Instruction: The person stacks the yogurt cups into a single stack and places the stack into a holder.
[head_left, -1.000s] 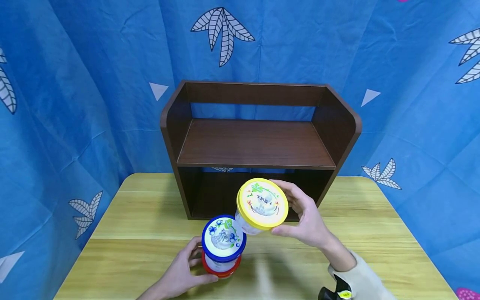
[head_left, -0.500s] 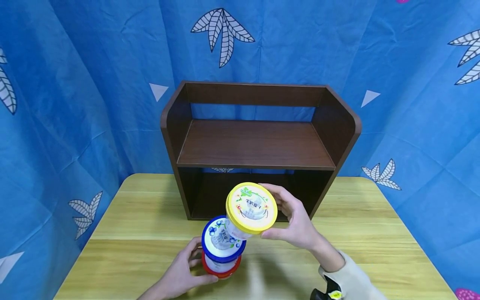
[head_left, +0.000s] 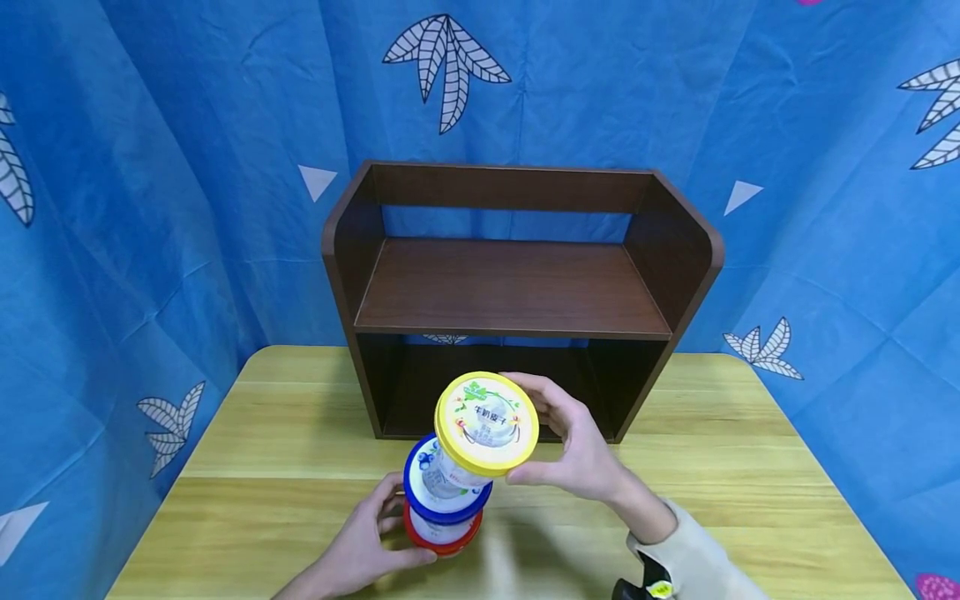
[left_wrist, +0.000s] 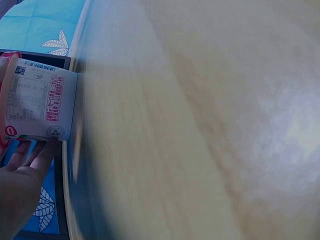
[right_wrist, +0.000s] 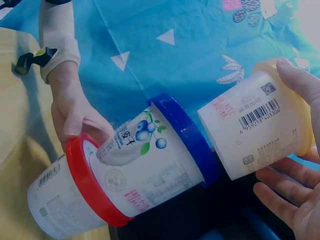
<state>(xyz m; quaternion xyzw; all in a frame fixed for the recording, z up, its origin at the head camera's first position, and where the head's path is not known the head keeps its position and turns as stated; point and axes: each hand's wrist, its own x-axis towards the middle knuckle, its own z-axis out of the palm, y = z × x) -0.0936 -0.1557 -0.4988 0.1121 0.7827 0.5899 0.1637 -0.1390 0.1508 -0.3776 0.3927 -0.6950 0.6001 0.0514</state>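
My left hand grips the red-lidded tub, which stands upright on the table; the left wrist view shows its white printed side. On top of it sits a blue-lidded tub with blueberries printed on its side. My right hand holds a yellow-lidded tub, thumb and fingers around its lid rim. That tub is tilted slightly and overlaps the blue lid in the head view. From the right wrist camera, a small gap shows between the bottom of the yellow-lidded tub and the blue lid.
A dark brown two-level shelf stands behind the tubs on a light wooden table. Blue cloth with white leaf prints hangs behind and at both sides.
My right hand has moved left and slightly down with the yellow-lidded tub, from the right of the blue-lidded tub to above it. My left hand and the two stacked tubs have stayed in place.
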